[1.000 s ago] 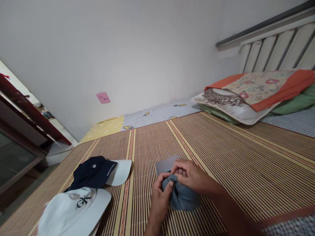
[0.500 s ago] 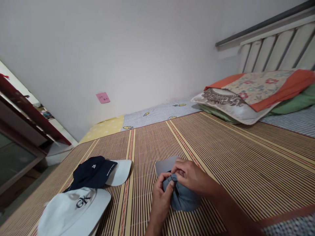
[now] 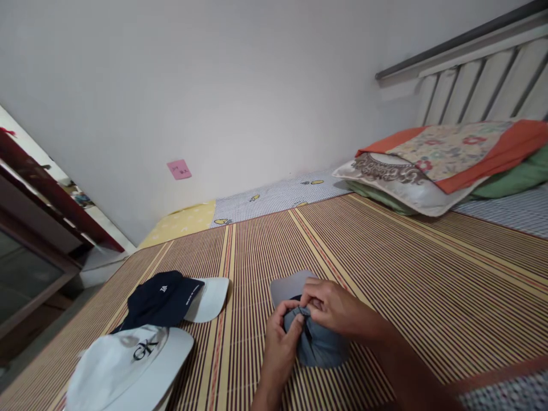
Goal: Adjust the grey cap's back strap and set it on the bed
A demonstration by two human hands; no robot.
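Note:
A blue-grey baseball cap (image 3: 322,343) lies on the striped bamboo mat (image 3: 257,251), its paler brim pointing away from me. My left hand (image 3: 280,337) is closed on the near-left edge of the cap, thumb on top and fingers behind. My right hand (image 3: 327,305) pinches the same edge just beside it, from the far right side. The fingertips of both hands almost meet there. Exactly what part of the cap the right fingers pinch is hidden.
To the left lie a white cap (image 3: 115,365) with black letters and a navy cap (image 3: 160,299) with a pale brim. Pillows (image 3: 402,182) are stacked at the back right, below a radiator (image 3: 488,80). A pink note (image 3: 179,169) sticks to the wall.
My right hand has shifted very slightly to the right along the cap's edge. The left hand and the other caps stay where they were.

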